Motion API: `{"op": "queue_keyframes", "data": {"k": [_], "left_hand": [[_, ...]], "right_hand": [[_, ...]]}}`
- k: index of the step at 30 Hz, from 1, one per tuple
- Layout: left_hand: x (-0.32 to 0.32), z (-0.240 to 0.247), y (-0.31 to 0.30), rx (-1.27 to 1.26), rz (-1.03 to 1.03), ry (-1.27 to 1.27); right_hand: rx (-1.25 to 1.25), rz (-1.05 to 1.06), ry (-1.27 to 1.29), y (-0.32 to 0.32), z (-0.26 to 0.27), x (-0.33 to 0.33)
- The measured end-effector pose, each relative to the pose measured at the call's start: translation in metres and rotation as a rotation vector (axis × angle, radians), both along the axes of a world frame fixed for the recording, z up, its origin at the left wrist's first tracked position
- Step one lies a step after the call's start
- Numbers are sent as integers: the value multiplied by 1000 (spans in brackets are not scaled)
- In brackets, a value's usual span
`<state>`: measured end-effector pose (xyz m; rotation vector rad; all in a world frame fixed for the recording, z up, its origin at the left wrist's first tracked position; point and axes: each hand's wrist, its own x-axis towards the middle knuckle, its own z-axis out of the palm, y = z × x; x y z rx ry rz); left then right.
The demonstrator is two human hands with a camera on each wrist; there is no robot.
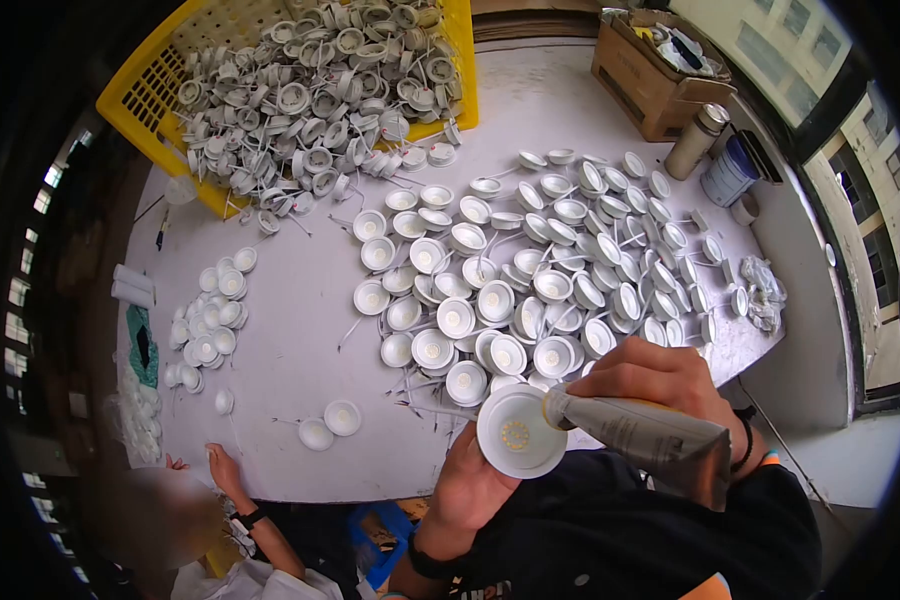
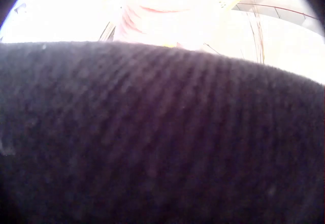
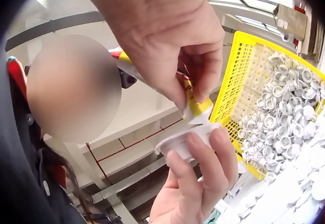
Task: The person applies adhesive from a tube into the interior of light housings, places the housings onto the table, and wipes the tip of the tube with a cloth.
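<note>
My left hand (image 1: 467,490) holds a round white lamp cup (image 1: 522,432), its inside with a ring of yellow dots turned up in the head view. My right hand (image 1: 660,385) grips a silver and yellow tube (image 1: 640,437), whose tip meets the cup's right rim. In the right wrist view the left hand's fingers (image 3: 195,153) curl round the cup (image 3: 188,141) from below, while the right hand (image 3: 162,36) pinches the tube (image 3: 195,102) above it. Dark cloth (image 2: 162,132) fills most of the left wrist view; the left hand (image 2: 157,23) shows overexposed beyond it.
Many white lamp cups (image 1: 455,318) crowd the table's middle and right. A yellow crate (image 1: 150,110) heaped with parts stands at the back left. Smaller cups (image 1: 205,348) and two single ones lie left. Another person's hand (image 1: 225,470) is at the near left edge. A cardboard box (image 1: 645,85) stands back right.
</note>
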<state>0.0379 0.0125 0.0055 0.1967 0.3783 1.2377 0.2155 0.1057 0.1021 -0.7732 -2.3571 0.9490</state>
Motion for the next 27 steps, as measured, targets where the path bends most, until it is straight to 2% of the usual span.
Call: {"op": "queue_keyframes", "data": {"k": [4, 7, 10, 11, 13, 14, 15, 17, 23, 25, 27], "left_hand": [[2, -3, 0, -5, 13, -15], [1, -5, 2, 42, 25, -15], [4, -4, 2, 26, 46, -20], [5, -7, 1, -14, 52, -36], [6, -9, 0, -56, 59, -49], [6, -9, 0, -54, 63, -42], [7, -9, 1, -52, 67, -36], [9, -9, 3, -56, 67, -50], [8, -13, 0, -90, 79, -45], [7, -10, 0, -89, 103, -8], [0, -8, 3, 5, 60, 112]], "right_hand": [[-29, 15, -21, -1, 3, 5], [-169, 80, 15, 1, 4, 5], [-374, 93, 180, 1, 2, -4], [-373, 93, 183, -1, -2, -8], [-343, 75, 374, -4, -13, -17], [-240, 56, 319, -4, -13, -21], [-241, 56, 321, -3, -17, -24], [8, 16, 330, -1, -27, -29], [-22, -90, 374, -1, -25, -30], [-54, -38, 75, 0, -11, -28], [-143, -105, 274, -6, -20, -21]]}}
